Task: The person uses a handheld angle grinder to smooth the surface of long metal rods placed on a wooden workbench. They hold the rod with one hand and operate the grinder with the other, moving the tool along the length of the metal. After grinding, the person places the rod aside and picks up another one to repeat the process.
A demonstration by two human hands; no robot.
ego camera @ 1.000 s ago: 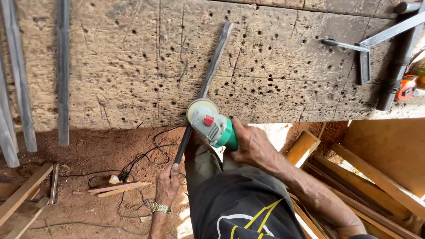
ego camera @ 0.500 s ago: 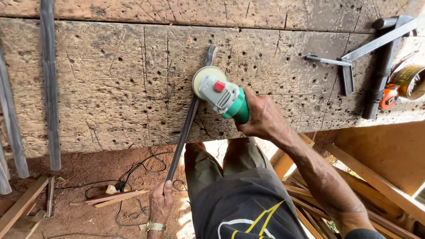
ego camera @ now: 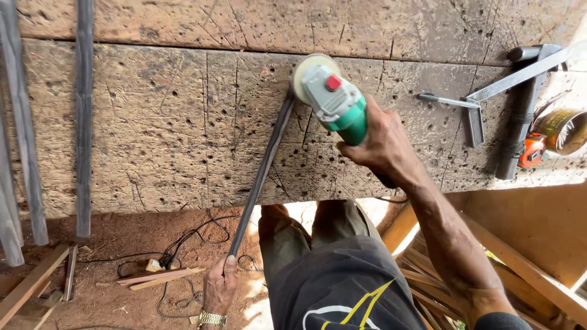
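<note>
A round tin can (ego camera: 564,130) with a yellow-brown label lies at the workbench's (ego camera: 153,140) right edge

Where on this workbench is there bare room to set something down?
Widest bare patch: workbench between the upright metal strip and the long bar held by the left hand. Smaller gap between the grinder and the welded bracket. Crowded far right: tape measure, can.

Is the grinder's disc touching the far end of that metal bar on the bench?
Touching. In the head view the angle grinder, held in the right hand, has its disc overlapping the upper end of the metal bar with no gap visible; the left hand grips the bar's lower end.
</note>
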